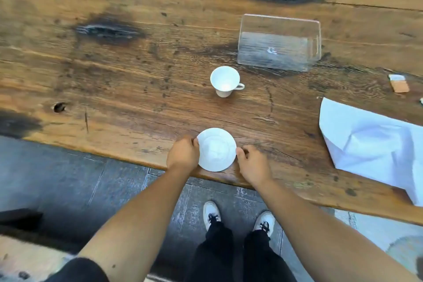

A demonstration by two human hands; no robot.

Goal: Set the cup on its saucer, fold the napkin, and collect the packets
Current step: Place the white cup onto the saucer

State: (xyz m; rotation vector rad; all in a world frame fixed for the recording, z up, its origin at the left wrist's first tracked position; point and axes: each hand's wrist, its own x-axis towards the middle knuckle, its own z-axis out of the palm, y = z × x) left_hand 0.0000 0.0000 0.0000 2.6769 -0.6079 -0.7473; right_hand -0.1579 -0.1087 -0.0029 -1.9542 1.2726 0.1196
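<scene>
Both bare forearms reach forward from the bottom of the head view to a white saucer (216, 149) lying flat at the near edge of the wooden table (114, 89). On the saucer's left, the left hand (183, 153) has its curled fingers touching the rim; on the opposite rim the right hand (253, 165) presses its thumb while its other fingers bend beside the plate, so the two hands clasp the saucer between them. Whether it is lifted or only being steadied on the wood cannot be told. Straight beyond the fingertips, well apart from them, the white cup (225, 81) stands upright and empty on bare table, its handle turned away from the left hand; it is not yet on the saucer. Farther out past the cup, toward the right-hand side, sits a clear plastic box (279, 42), which looks empty. Far off to the right of the right hand's fingers the white napkin (375, 146) lies spread and rumpled, one corner turned over but not folded, hanging partly over the table edge. Beyond it, a small brown-and-white packet (399, 83) lies loose on the wood; another scrap at the frame's edge is too cut off to name. By this look the task is at its start: cup, napkin and packets all remain to be done.
</scene>
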